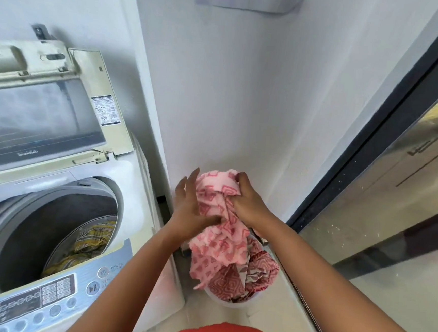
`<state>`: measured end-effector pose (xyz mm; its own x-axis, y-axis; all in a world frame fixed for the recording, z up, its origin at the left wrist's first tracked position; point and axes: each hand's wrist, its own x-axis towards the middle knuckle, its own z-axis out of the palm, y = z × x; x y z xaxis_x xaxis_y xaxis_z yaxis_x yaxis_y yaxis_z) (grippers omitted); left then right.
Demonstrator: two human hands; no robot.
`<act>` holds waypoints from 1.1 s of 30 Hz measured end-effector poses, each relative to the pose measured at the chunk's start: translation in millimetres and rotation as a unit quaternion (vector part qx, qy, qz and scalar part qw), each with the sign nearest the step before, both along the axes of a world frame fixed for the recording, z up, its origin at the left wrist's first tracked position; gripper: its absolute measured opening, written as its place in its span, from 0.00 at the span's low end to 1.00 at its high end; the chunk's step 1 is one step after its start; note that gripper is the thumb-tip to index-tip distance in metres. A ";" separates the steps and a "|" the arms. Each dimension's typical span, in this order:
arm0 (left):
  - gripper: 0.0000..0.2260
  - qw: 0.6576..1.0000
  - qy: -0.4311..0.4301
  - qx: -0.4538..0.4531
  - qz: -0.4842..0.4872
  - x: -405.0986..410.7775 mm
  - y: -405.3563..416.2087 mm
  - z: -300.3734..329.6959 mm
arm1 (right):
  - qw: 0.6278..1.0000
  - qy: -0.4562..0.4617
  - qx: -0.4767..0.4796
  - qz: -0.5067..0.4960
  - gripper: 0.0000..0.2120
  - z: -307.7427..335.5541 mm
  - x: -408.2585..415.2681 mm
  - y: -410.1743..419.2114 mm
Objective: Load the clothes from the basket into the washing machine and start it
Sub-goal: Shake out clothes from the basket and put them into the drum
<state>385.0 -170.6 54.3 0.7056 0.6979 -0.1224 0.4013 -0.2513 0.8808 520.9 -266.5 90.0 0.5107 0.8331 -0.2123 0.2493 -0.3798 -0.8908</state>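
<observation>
Beneath the lifted pink cloth, the basket shows only its rim.

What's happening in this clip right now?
A person is loading laundry. The right hand grips a pink patterned cloth lifted above the basket, which still holds more patterned clothes. The left hand rests open against the cloth's side. The washing machine stands to the left with its lid raised, and a yellow checked garment already lies in the drum. The pink cloth has not reached the drum yet.
</observation>
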 end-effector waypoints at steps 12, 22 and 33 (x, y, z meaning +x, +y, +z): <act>0.09 0.911 -0.263 -0.301 0.104 28.5 -25.3 39.2 | 0.989 -0.073 0.090 0.096 0.36 16.9 38.1 10.4; 0.38 0.938 -0.119 -0.241 0.219 38.6 -8.6 6.9 | 0.977 -0.155 -0.087 0.115 0.18 -5.7 38.0 15.2; 0.32 0.968 -0.179 -0.142 0.106 33.9 -25.0 16.6 | 0.975 -0.161 0.114 0.099 0.28 40.3 17.7 29.6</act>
<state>418.9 -195.6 70.9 0.5830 0.8058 -0.1041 0.0732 0.0755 0.9945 538.6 -236.9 130.3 0.3453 0.9287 0.1355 0.5779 -0.0966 -0.8104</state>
